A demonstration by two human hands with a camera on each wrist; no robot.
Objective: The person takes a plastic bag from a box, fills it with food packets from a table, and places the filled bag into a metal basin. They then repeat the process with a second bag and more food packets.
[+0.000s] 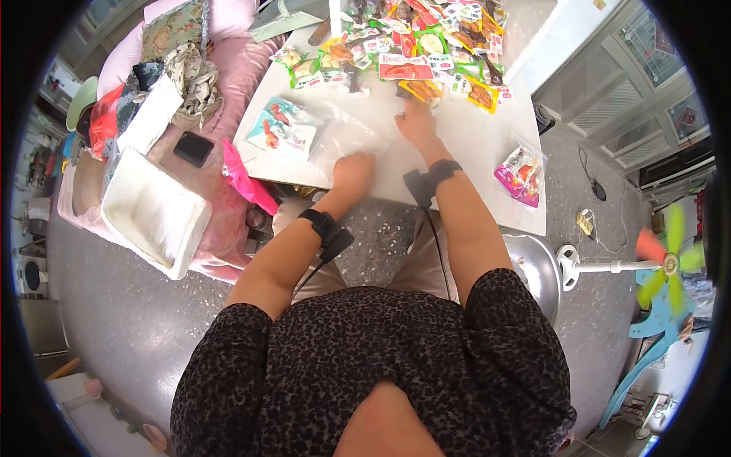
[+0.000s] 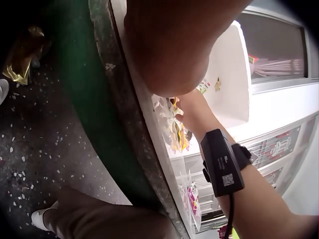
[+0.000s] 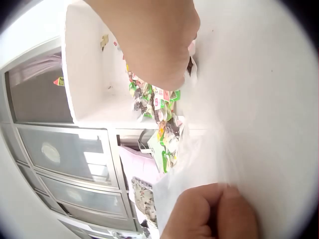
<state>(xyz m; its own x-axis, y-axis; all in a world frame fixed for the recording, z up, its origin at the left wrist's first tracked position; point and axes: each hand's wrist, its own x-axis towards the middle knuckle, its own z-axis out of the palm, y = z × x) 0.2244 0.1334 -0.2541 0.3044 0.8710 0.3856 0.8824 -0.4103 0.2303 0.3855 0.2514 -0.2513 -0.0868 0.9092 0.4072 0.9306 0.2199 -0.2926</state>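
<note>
Both hands are working, left hand (image 1: 354, 169) clamping the clear bag (image 1: 344, 135), right hand (image 1: 416, 122) reaching a yellow packet (image 1: 420, 90), grip unclear, probably needing a pinch.

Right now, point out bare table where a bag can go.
Free: table between right hand and pink bag at the right edge. Crowded: snack pile at the far end; left hand holds clear bag.

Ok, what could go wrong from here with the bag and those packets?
The thin clear plastic bag lies flat, held only at its near end by the left hand; it may slide or bunch. The right hand reaches into the crowded pile of colourful snack packets; neighbours may get dragged along.
</note>
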